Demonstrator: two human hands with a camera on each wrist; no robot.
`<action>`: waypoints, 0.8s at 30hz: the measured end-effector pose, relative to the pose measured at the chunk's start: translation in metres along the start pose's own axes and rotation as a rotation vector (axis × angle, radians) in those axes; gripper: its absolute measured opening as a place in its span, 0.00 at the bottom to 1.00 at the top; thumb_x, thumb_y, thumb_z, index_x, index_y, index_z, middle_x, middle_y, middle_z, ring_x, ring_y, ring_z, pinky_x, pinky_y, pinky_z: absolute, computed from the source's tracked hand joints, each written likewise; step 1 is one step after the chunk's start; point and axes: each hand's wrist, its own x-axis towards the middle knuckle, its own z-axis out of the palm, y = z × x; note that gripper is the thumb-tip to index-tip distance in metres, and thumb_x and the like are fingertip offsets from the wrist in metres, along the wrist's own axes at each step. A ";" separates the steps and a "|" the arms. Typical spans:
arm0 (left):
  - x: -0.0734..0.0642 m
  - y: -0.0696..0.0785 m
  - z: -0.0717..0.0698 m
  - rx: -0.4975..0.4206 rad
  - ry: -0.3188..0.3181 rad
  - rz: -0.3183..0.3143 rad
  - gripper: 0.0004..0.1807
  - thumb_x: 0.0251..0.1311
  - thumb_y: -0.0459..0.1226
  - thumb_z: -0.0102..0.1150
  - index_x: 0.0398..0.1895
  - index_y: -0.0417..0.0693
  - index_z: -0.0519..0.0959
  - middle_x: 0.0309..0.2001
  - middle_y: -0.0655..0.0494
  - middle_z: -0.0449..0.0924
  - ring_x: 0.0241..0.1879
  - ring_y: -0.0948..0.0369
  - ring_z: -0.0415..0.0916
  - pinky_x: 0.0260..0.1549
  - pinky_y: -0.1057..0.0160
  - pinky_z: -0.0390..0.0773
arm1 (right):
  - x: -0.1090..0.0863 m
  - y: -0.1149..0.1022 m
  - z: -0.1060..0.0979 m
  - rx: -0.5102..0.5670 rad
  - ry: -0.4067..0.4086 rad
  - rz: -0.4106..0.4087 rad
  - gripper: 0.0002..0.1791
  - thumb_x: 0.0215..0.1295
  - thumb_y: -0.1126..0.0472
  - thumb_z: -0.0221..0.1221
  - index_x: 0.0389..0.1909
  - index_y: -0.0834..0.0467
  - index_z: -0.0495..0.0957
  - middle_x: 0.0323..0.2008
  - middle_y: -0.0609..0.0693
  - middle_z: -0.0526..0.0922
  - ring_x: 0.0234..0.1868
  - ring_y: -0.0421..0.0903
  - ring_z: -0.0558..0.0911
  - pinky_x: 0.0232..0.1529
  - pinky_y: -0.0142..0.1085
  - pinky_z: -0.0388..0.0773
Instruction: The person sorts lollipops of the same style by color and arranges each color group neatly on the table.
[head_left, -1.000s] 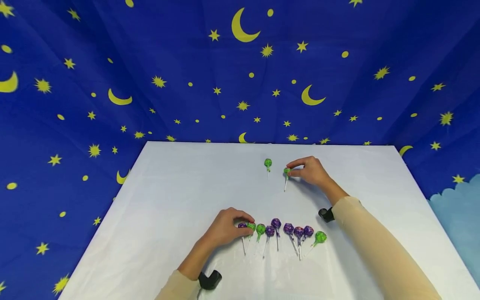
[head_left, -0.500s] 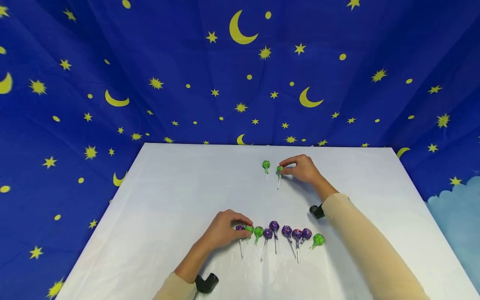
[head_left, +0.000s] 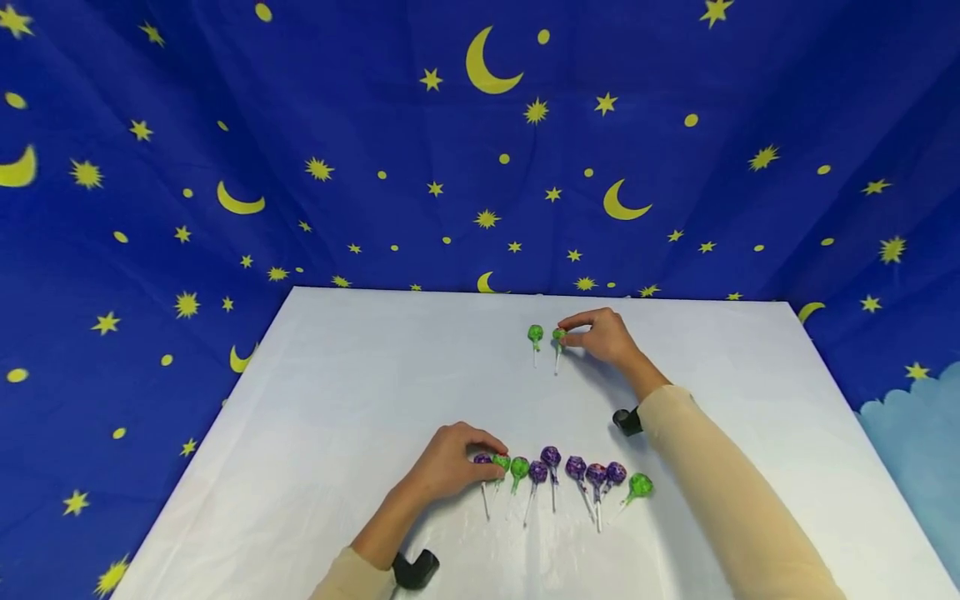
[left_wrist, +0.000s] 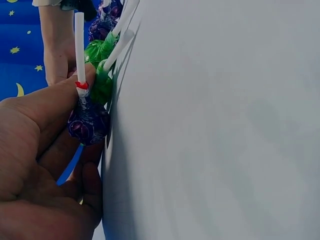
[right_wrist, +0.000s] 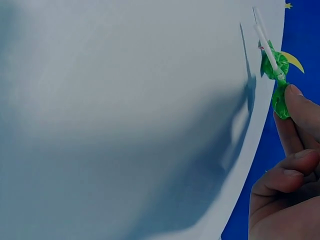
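Note:
My right hand (head_left: pixel 606 337) pinches a green-wrapped lollipop (right_wrist: pixel 280 104) by its head between thumb and fingers, its white stick pointing toward me. Just left of it, a second green lollipop (head_left: pixel 535 333) lies on the white table. Nearer to me, my left hand (head_left: pixel 450 458) has thumb and index finger around the head of another green lollipop (head_left: pixel 501 462). A purple lollipop (left_wrist: pixel 89 122) sits inside that hand's grasp, between thumb and fingers; whether it is gripped is unclear. A green lollipop (head_left: pixel 520 468) and a purple lollipop (head_left: pixel 537 472) lie right beside the left fingertips.
The row continues rightward with several purple lollipops (head_left: pixel 575 467) and a green lollipop (head_left: pixel 641 485) at its right end. The white table (head_left: pixel 360 358) meets a blue star-and-moon cloth (head_left: pixel 420 150) at its far edge. A black wrist device (head_left: pixel 415 570) sits on the left wrist.
My right hand has moved a little left with its green lollipop, closer to the one lying at the back. My left hand has stayed in place.

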 end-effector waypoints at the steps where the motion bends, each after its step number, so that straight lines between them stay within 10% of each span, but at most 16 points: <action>1: 0.000 0.000 0.000 -0.003 0.002 -0.002 0.14 0.46 0.47 0.74 0.39 0.63 0.87 0.37 0.73 0.81 0.42 0.65 0.74 0.49 0.57 0.70 | 0.000 0.000 0.000 0.001 0.002 -0.003 0.15 0.54 0.56 0.70 0.45 0.51 0.86 0.45 0.49 0.84 0.57 0.52 0.75 0.54 0.51 0.69; 24: -0.003 -0.002 0.000 -0.018 0.010 0.003 0.14 0.46 0.47 0.75 0.38 0.63 0.87 0.36 0.73 0.81 0.41 0.65 0.74 0.47 0.58 0.71 | 0.008 -0.003 0.021 -0.009 0.033 0.017 0.15 0.59 0.60 0.67 0.47 0.56 0.85 0.48 0.54 0.83 0.60 0.56 0.71 0.62 0.52 0.61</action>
